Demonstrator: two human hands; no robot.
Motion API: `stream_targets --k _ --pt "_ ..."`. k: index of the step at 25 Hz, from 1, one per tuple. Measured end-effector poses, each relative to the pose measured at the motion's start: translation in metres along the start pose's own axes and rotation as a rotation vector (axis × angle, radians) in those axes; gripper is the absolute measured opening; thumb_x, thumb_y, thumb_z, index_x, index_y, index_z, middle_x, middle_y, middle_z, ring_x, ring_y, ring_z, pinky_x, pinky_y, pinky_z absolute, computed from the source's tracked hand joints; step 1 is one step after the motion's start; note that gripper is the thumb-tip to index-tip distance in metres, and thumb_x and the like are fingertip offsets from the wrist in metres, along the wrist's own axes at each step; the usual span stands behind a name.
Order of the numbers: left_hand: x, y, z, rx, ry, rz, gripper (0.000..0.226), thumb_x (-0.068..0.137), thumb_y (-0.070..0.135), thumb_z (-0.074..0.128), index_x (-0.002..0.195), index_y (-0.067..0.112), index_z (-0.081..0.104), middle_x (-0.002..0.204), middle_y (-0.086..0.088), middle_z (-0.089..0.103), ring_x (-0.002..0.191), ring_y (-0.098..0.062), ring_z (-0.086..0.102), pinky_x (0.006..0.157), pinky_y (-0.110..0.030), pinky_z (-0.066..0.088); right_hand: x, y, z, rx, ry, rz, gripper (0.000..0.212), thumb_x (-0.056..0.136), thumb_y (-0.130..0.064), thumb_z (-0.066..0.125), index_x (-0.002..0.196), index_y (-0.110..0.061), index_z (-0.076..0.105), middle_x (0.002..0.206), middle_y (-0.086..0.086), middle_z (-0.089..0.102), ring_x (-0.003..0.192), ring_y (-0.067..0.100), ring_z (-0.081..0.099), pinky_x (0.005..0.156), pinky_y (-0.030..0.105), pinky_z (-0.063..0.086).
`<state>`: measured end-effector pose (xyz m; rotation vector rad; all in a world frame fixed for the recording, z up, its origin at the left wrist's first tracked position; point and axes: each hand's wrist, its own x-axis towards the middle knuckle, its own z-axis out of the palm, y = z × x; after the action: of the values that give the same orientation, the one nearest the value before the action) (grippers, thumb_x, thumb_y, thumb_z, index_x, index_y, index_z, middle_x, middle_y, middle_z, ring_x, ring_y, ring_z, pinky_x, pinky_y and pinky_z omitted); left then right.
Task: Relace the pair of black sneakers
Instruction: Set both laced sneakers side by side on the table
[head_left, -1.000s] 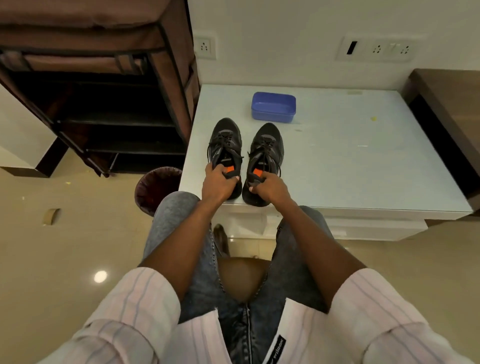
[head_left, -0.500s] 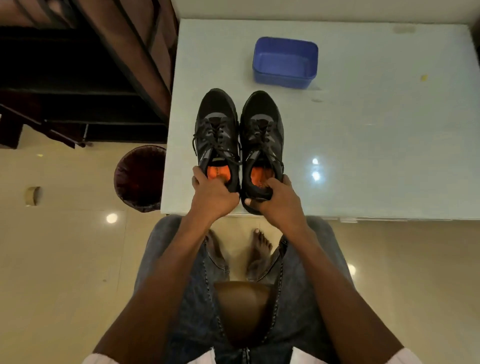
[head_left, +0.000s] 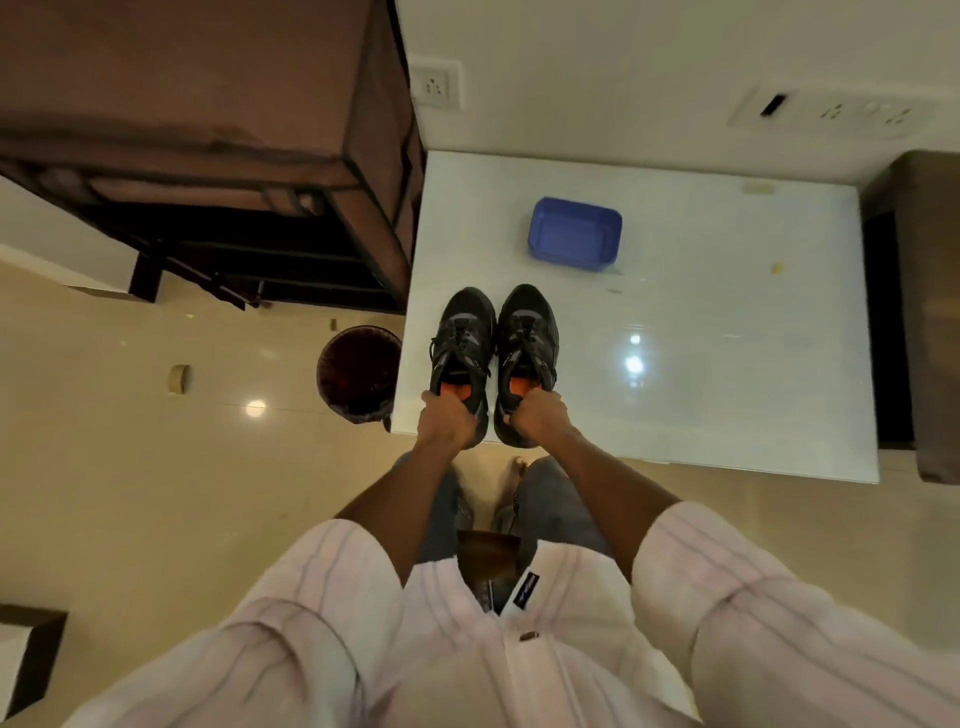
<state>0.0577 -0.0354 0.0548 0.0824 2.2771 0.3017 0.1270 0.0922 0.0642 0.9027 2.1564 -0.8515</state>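
Two black sneakers with orange insoles stand side by side near the front left corner of the white table (head_left: 727, 374), toes pointing away from me. My left hand (head_left: 448, 422) grips the heel of the left sneaker (head_left: 464, 338). My right hand (head_left: 537, 415) grips the heel of the right sneaker (head_left: 527, 332). Both shoes carry black laces threaded through their eyelets. The heels are hidden under my hands.
A blue plastic tub (head_left: 575, 234) sits on the table behind the shoes. A dark waste bin (head_left: 358, 371) stands on the floor left of the table, and a brown fabric shoe rack (head_left: 218, 171) rises behind it. A dark wooden cabinet (head_left: 930, 312) borders the table's right side.
The camera has tilted and pulled back, so the wall and my shirt show now. Both hands keep gripping the heels; the shoes stay in nearly the same spot on the table.
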Motion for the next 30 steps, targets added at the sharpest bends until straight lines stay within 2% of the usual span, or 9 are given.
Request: stream_targets --k 7,11,14,16,17,19,23,27,30 --pt "-0.043 -0.070 -0.064 -0.014 -0.016 -0.040 0.046 0.090 0.032 0.056 0.130 0.009 0.055 0.128 -0.019 0.059 0.107 -0.038 0.059 0.089 -0.041 0.049 -0.056 -0.088 -0.010 -0.273 -0.243 -0.161 0.040 0.104 -0.031 0.044 0.121 -0.001 0.062 0.121 0.016 0.063 0.116 0.033 0.058 0.096 0.039 0.047" --pt "-0.036 -0.130 -0.104 -0.020 -0.027 -0.078 0.048 0.092 0.041 0.054 0.129 0.012 0.058 0.125 -0.018 0.059 0.109 -0.038 0.059 0.095 -0.040 0.048 -0.051 -0.153 0.019 -0.360 -0.330 -0.201 0.027 0.103 -0.027 0.046 0.087 -0.006 0.054 0.084 0.011 0.058 0.090 0.032 0.064 0.065 0.030 0.045" --pt "0.004 -0.185 -0.134 -0.072 0.013 -0.113 0.070 0.076 0.063 0.044 0.126 0.017 0.060 0.118 -0.014 0.060 0.099 -0.038 0.061 0.094 -0.046 0.052 -0.039 -0.208 0.046 -0.352 -0.322 -0.162 0.031 0.101 -0.022 0.048 0.072 -0.012 0.047 0.072 0.006 0.055 0.086 0.031 0.064 0.065 0.029 0.046" --pt "0.019 -0.208 -0.171 -0.087 -0.019 -0.096 0.063 0.085 0.054 0.052 0.134 0.015 0.054 0.124 -0.017 0.056 0.102 -0.041 0.060 0.093 -0.044 0.051 -0.033 -0.251 0.060 -0.347 -0.277 -0.150 0.022 0.101 -0.018 0.048 0.083 -0.009 0.059 0.083 0.008 0.060 0.104 0.031 0.061 0.085 0.034 0.047" --pt "0.015 -0.211 -0.192 -0.076 -0.022 -0.069 0.058 0.090 0.048 0.053 0.137 0.015 0.052 0.126 -0.018 0.054 0.105 -0.041 0.059 0.092 -0.042 0.050 -0.028 -0.264 0.067 -0.323 -0.244 -0.154 0.019 0.100 -0.017 0.049 0.103 -0.006 0.064 0.103 0.011 0.063 0.116 0.032 0.057 0.095 0.037 0.044" --pt "0.024 -0.229 -0.232 -0.062 -0.026 -0.049 0.056 0.094 0.042 0.054 0.140 0.010 0.048 0.128 -0.018 0.050 0.108 -0.040 0.058 0.089 -0.040 0.047 -0.016 -0.295 0.087 -0.214 -0.176 -0.116 0.037 0.099 -0.020 0.050 0.133 -0.008 0.054 0.133 0.016 0.054 0.126 0.036 0.049 0.104 0.040 0.041" --pt "0.049 -0.248 -0.279 -0.028 -0.046 0.026 0.057 0.095 0.032 0.058 0.143 0.008 0.041 0.129 -0.017 0.044 0.099 -0.036 0.058 0.080 -0.032 0.045 0.001 -0.335 0.108 0.033 -0.032 -0.027 0.045 0.094 -0.022 0.055 0.138 -0.020 0.050 0.138 0.019 0.046 0.120 0.039 0.050 0.103 0.044 0.046" --pt "0.085 -0.232 -0.299 -0.002 -0.065 0.154 0.052 0.091 0.032 0.064 0.136 0.009 0.049 0.131 -0.016 0.038 0.098 -0.040 0.058 0.089 -0.042 0.051 0.030 -0.344 0.109 0.215 0.061 0.027 0.041 0.090 -0.013 0.048 0.131 -0.019 0.052 0.131 0.016 0.051 0.108 0.036 0.057 0.095 0.045 0.052" --pt "0.119 -0.211 -0.300 0.059 -0.084 0.172 0.050 0.096 0.029 0.056 0.141 0.010 0.046 0.134 -0.017 0.031 0.101 -0.044 0.056 0.090 -0.042 0.048 0.076 -0.340 0.106 0.258 0.053 0.036 0.042 0.089 -0.016 0.049 0.130 -0.025 0.049 0.133 0.013 0.052 0.107 0.035 0.058 0.094 0.048 0.053"
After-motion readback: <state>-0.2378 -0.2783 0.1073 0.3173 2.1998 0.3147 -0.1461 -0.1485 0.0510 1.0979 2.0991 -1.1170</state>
